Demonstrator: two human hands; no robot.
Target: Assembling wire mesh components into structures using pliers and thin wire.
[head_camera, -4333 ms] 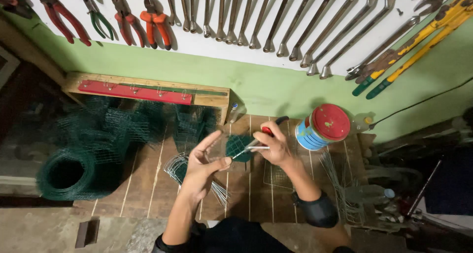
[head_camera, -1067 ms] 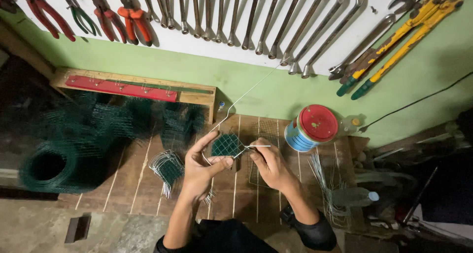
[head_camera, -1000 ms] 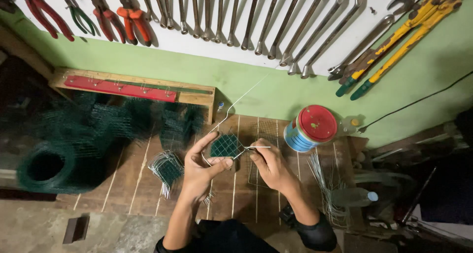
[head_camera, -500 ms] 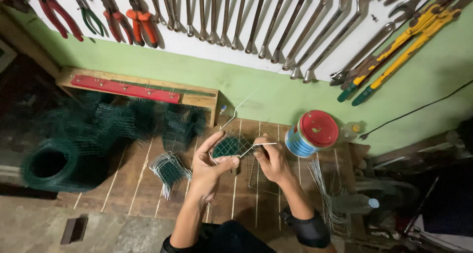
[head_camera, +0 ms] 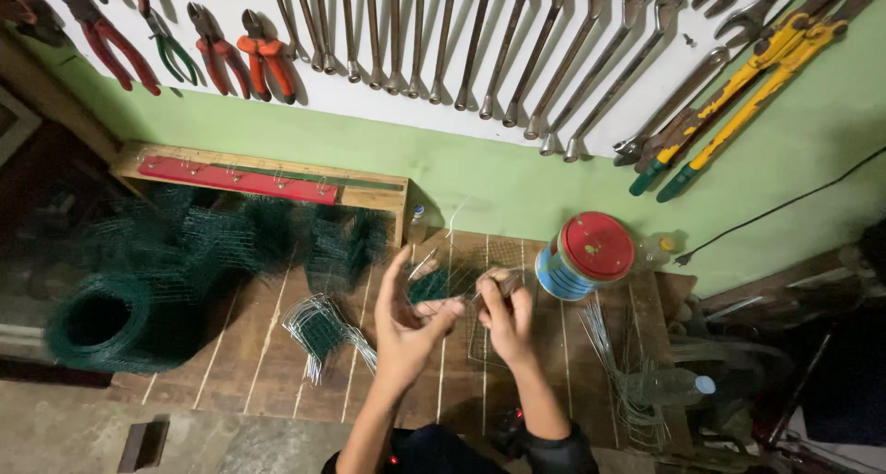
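Where both hands meet: green mesh piece (head_camera: 429, 286) (between grips).

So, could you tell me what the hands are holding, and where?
The right hand pinches a thin wire at its near end; the left hand is open beside the green mesh piece.

A green wall (head_camera: 572, 183) carries a white board (head_camera: 480, 86) hung with spanners and pliers. Below, a slatted wooden desk (head_camera: 268, 354) stands on a grey concrete floor (head_camera: 55, 428), dimly lit.

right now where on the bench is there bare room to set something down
Bare planks lie between the mesh roll and the mesh pieces, and in front of the tin. It is crowded around the hands and by the loose wires.
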